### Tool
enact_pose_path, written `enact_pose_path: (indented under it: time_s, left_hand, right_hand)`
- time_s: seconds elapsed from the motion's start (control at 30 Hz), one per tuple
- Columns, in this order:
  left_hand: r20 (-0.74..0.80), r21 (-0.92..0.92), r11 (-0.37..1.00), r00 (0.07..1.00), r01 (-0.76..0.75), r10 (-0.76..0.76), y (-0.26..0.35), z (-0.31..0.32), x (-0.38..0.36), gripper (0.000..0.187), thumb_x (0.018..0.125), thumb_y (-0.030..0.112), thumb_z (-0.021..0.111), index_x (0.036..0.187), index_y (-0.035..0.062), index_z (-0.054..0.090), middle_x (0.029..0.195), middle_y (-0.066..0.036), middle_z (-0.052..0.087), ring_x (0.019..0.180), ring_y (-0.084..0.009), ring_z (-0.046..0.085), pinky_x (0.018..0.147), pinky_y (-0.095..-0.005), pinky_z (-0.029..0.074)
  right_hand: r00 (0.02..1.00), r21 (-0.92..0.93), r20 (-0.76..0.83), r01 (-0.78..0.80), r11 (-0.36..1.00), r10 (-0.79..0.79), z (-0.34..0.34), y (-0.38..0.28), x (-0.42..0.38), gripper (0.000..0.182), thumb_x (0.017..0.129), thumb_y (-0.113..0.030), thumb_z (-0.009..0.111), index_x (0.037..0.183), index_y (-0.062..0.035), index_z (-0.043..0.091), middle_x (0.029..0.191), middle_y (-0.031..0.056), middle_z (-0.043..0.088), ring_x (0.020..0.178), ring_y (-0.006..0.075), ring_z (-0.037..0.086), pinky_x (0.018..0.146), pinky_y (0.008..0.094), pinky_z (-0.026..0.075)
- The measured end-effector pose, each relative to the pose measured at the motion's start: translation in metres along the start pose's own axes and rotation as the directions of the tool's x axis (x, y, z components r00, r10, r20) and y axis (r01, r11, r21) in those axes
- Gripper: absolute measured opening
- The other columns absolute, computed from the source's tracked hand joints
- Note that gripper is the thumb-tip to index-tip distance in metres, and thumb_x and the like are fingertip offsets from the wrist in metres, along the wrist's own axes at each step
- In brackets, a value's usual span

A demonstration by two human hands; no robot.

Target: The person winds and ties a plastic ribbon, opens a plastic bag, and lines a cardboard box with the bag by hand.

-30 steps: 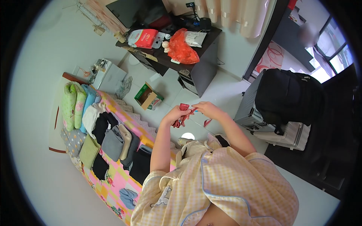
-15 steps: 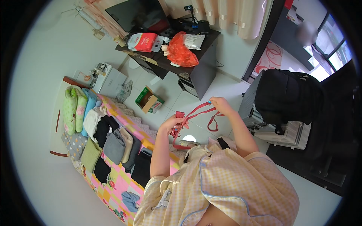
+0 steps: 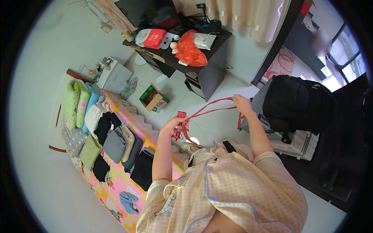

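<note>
My left hand (image 3: 175, 125) is closed around a gathered bundle of a long red strap (image 3: 181, 114), with loops hanging below the fingers. My right hand (image 3: 243, 105) pinches the same strap farther along. Two strands run between the hands, fairly straight and slightly slack. A short tail dangles beneath my right hand, beside the grey suitcase (image 3: 256, 101). Both hands are in front of my body, above the tiled floor.
To the left, folded clothes (image 3: 116, 143) cover a bed with a patterned sheet (image 3: 112, 190). An open cardboard box (image 3: 153, 99) sits on the floor by a dark desk (image 3: 213, 72) bearing a red plastic bag (image 3: 190, 50). A black backpack (image 3: 295, 101) rests on suitcases at right.
My right hand has moved right and slightly up, drawing the strap out longer between the hands. The tail that hung between them is now beneath my right hand.
</note>
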State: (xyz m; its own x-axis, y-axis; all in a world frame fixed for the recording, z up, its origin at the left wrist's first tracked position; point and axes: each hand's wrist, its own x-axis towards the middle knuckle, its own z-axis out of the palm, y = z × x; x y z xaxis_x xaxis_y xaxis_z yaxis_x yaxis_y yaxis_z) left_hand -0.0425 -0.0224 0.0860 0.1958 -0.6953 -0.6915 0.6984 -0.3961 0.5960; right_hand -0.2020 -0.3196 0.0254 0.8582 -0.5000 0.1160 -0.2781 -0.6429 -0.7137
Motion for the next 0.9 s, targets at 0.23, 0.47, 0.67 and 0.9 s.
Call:
enact_pose_path:
  time_s: [0.23, 0.47, 0.67, 0.9]
  left_hand:
    - [-0.099, 0.111, 0.994, 0.995, -0.021, 0.032, 0.002, -0.002, -0.006, 0.017, 0.079, 0.019, 0.047, 0.071, 0.0042, 0.048, 0.045, 0.002, 0.039, 0.034, -0.0028, 0.026, 0.031, -0.0169, 0.020]
    - [-0.043, 0.057, 0.986, 0.987, -0.155, 0.157, 0.012, -0.008, -0.014, 0.016, 0.080, 0.017, 0.045, 0.072, 0.0047, 0.046, 0.042, 0.006, 0.030, 0.033, -0.0028, 0.025, 0.031, -0.0181, 0.020]
    - [-0.154, 0.213, 0.963, 0.967, -0.166, 0.201, 0.021, 0.016, 0.002, 0.016, 0.081, 0.018, 0.046, 0.071, 0.0061, 0.046, 0.043, 0.006, 0.030, 0.034, -0.0027, 0.025, 0.031, -0.0184, 0.019]
    - [-0.088, 0.438, 0.880, 0.965, -0.184, 0.246, 0.036, 0.045, 0.019, 0.015, 0.077, 0.023, 0.053, 0.081, 0.0084, 0.051, 0.059, 0.003, 0.048, 0.042, -0.0048, 0.037, 0.034, -0.0196, 0.027]
  right_hand:
    - [0.986, -0.209, -0.078, -0.159, 0.965, 0.145, 0.001, 0.022, 0.002, 0.015, 0.079, -0.019, 0.041, 0.083, -0.0078, 0.051, 0.084, 0.0106, 0.055, 0.077, 0.0320, 0.052, 0.065, 0.0399, 0.041]
    - [0.950, -0.317, -0.057, -0.310, 0.896, 0.308, -0.002, 0.040, -0.001, 0.018, 0.078, -0.020, 0.041, 0.083, -0.0065, 0.052, 0.086, 0.0124, 0.055, 0.078, 0.0322, 0.052, 0.067, 0.0406, 0.041]
    - [0.987, -0.346, 0.148, 0.111, 0.932, -0.063, 0.019, -0.008, 0.002, 0.058, 0.066, -0.016, 0.058, 0.117, -0.0068, 0.034, 0.118, 0.0167, 0.036, 0.110, 0.0285, 0.033, 0.088, 0.0396, 0.030]
    - [0.757, 0.374, 0.552, 0.151, 0.915, -0.350, 0.028, -0.141, 0.016, 0.052, 0.073, -0.020, 0.056, 0.117, -0.0063, 0.032, 0.099, 0.0148, 0.049, 0.085, 0.0225, 0.051, 0.071, 0.0325, 0.042]
